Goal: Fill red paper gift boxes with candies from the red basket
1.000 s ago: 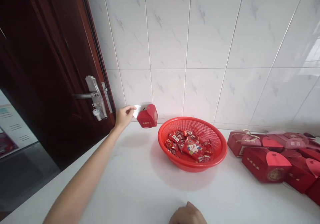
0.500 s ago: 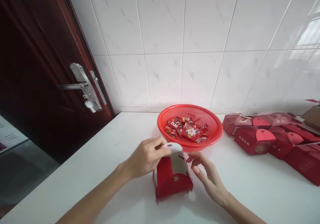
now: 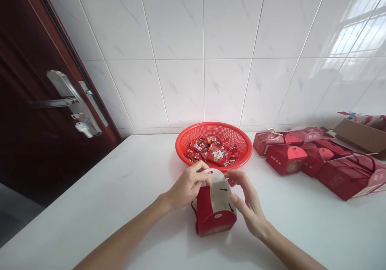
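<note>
A small red cardboard gift box (image 3: pixel 217 223) stands on the white table in front of me, its top open. Its inside is pale, with dark slits in the right wall, and both rounded end flaps have a hole. My left hand (image 3: pixel 193 185) is closed on the box's far left edge, thumb and fingers pinched near the far flap. My right hand (image 3: pixel 249 205) holds the right side, fingertips at the far corner and thumb on the right wall, fingers curved. Just behind the box, a red plastic basket (image 3: pixel 244 157) holds wrapped candies (image 3: pixel 217 154).
Several red gift boxes (image 3: pixel 285 159) stand in a group at the right. A brown cardboard box (image 3: pixel 358 137) lies behind them. White wall tiles (image 3: pixel 181 93) border the table (image 3: pixel 132 173) at the back. A dark door (image 3: pixel 36 141) with a metal handle is at the left.
The view has swung to the right, showing more of the boxes there. The box in my hands now sits more upright and square. My right hand has come in from beside it onto its right side.
</note>
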{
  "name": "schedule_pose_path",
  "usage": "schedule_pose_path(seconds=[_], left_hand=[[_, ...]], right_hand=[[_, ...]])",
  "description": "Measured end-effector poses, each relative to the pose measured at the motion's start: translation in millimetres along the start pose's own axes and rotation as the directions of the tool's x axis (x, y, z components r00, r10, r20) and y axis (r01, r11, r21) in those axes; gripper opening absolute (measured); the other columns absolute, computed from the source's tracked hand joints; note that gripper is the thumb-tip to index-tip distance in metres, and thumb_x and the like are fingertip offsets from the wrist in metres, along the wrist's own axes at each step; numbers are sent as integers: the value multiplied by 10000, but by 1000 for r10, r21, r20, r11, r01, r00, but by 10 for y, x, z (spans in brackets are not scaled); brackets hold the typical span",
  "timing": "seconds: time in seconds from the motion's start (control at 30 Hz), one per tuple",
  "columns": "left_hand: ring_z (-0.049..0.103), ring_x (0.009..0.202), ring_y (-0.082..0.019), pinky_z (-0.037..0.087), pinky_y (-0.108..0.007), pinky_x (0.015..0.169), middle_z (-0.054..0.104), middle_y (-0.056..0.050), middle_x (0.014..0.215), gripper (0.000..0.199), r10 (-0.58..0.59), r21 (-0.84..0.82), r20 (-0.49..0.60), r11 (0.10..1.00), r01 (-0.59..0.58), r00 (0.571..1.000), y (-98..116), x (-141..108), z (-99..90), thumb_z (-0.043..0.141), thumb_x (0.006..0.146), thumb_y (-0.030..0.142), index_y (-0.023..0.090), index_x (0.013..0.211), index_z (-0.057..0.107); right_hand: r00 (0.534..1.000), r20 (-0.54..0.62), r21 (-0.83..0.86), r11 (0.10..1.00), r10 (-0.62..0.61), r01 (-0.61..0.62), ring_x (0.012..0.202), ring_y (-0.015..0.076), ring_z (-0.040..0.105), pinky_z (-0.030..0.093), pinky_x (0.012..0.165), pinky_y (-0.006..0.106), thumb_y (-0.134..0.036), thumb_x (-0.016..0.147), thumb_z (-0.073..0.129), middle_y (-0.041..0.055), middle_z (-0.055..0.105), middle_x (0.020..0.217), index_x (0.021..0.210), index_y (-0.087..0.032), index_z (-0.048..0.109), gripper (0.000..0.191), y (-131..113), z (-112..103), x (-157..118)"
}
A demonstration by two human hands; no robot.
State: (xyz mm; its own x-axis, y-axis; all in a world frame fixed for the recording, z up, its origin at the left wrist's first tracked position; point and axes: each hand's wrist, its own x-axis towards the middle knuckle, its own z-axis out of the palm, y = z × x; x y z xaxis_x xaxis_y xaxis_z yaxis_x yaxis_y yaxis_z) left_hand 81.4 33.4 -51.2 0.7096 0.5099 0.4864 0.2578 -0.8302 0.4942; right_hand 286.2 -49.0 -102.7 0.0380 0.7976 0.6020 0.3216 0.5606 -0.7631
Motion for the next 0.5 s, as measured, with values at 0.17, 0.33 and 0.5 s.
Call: schedule_pose_path(seconds=[0.17,0.33,0.5], left_hand=[[562,747,-135,482,-268,697,574,-61,921,425,-119,-178,15,977,120,993,-3,34,-68,390,947,108,155,555,549],[608,868,-170,494,-280,775,620,-79,973,464,-118,-257,137,955,150,984,-36,60,-197,402,979,177,162,553,585],[614,938,-193,506,-296,834,661,-72,1093,311,-199,-249,308,927,281,930,51,87,-339,425,895,159,183,712,675]], right_hand=[[997,-63,19,999,46,-45,919,207,638,538,816,328,-369,999,465,57,691,1034,1141,-231,620,252,-26,-52,-1],[992,-107,-29,997,-73,70,1025,207,661,541,839,317,-202,994,437,64,692,1103,1068,-235,645,223,-44,-75,-2],[989,-64,-148,981,-134,124,876,179,675,520,675,286,-124,981,373,79,675,1109,875,-216,651,312,-66,-47,-37]])
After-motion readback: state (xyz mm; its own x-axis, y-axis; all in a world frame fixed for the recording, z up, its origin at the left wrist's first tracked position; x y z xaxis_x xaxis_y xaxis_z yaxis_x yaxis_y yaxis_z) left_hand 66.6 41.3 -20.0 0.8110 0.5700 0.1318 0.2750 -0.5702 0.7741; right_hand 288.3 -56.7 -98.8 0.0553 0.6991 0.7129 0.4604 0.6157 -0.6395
